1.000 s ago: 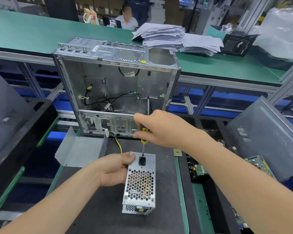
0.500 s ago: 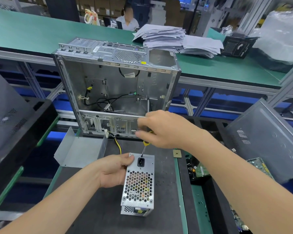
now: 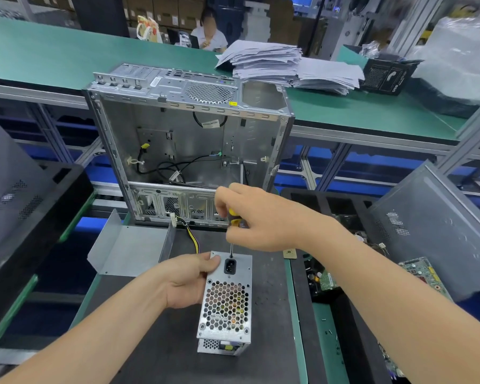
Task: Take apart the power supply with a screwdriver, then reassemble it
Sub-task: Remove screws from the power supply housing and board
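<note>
Again upright: screwdriver (image 3: 234,219) at power supply (image 3: 226,306).

Nothing legible: stickers (image 3: 232,103) on the computer case (image 3: 261,128) are too blurred.

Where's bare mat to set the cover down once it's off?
Bare mat right of the power supply, up to the green strip. Crowded behind it: screwdriver, right hand, cables, computer case; left hand on its left.

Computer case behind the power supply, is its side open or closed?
Open: the computer case has no side panel, and cables inside show.
</note>
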The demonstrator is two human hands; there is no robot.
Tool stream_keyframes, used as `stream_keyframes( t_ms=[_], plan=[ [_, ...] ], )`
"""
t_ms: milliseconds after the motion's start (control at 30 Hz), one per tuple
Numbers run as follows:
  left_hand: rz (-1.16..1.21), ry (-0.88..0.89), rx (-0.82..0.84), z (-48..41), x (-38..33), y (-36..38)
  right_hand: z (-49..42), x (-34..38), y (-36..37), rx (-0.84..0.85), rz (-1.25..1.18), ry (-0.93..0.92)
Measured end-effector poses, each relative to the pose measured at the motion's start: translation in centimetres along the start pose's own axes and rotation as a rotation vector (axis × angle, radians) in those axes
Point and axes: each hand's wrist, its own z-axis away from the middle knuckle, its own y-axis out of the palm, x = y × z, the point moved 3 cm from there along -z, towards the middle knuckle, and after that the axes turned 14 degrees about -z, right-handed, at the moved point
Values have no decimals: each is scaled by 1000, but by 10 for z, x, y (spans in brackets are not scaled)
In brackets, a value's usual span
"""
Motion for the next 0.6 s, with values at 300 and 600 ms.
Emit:
stream_keyframes(
  t_ms=[300, 600],
  plan=[
    [-6, -10, -29, 2, 0, 2, -4, 0, -2, -61, 300, 127],
    [-2, -13, -55, 4, -1, 4, -5, -6, -2, -116, 428, 143]
  ],
)
